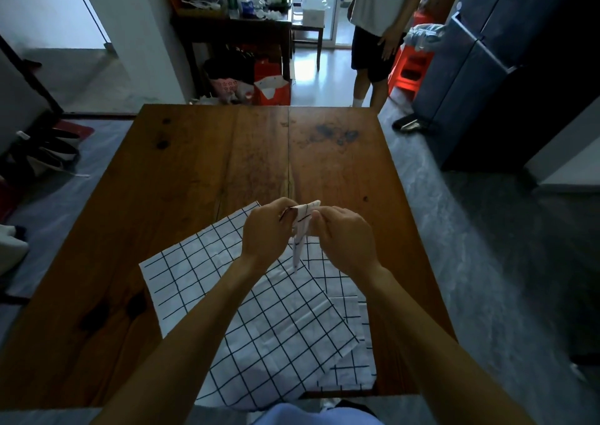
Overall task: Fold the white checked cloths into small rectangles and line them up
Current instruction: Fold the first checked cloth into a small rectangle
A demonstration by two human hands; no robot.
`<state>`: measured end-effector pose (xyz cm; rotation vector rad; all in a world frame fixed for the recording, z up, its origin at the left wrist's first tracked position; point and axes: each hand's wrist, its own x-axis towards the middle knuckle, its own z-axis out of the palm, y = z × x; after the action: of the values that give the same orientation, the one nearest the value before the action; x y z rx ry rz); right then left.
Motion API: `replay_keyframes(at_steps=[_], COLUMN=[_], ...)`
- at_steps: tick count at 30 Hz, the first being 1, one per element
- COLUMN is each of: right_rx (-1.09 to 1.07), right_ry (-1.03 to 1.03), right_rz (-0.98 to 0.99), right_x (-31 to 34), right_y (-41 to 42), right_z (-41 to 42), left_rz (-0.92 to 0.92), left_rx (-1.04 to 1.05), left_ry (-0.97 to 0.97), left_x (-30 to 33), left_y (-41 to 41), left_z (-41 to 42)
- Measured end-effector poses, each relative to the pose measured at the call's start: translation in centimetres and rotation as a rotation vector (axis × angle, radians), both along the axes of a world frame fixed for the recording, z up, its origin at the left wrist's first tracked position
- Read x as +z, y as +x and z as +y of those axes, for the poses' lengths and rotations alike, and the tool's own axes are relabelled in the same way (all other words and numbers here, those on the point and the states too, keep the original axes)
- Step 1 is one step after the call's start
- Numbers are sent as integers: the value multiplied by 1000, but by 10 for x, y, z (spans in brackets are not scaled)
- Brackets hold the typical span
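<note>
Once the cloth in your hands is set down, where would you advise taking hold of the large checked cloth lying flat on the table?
I would pinch the large checked cloth at its far corner, which lies flat and bare on the wooden table, coming from above. Its near edge hangs over the table's front, and the left hand and right hand pinch the small cloth over its right part.

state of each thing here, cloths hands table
held cloth: bunched, lifted off the table, pinched by both hands
left hand: pinching the held cloth
right hand: pinching the held cloth
top flat cloth: spread unfolded on the table
lower cloth: flat, mostly covered
table: far half bare
</note>
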<state>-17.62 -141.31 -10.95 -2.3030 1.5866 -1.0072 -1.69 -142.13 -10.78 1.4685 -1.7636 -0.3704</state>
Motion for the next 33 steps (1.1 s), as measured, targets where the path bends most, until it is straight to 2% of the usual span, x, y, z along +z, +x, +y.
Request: replay_keyframes(at_steps=[7, 11, 14, 16, 20, 26, 29, 33], right_rx=[71, 116, 119, 113, 145, 146, 111, 95], right_ry=[46, 65, 59, 54, 19, 99, 225, 320], right_rz=[40, -55, -94, -87, -74, -125, -125, -56], right_x=[1, -1, -4, -4, 1, -1, -13, -27], right_y=[-8, -7, -10, -12, -8, -12, -22, -29], right_z=[-6, -9, -10, -9, -7, -7, -6, -5], left_rz=[22, 33, 113, 143, 71, 134, 181, 256], left_rx=[-121, -172, -197, -205, -246, -100, 23, 84], left_ry=[32, 40, 64, 43, -49, -51, 31, 176], left_x=[2, 2, 3, 7, 10, 7, -3, -24], left_y=[3, 3, 3, 3, 4, 12, 17, 8], left_z=[3, 4, 9, 13, 12, 8, 12, 22])
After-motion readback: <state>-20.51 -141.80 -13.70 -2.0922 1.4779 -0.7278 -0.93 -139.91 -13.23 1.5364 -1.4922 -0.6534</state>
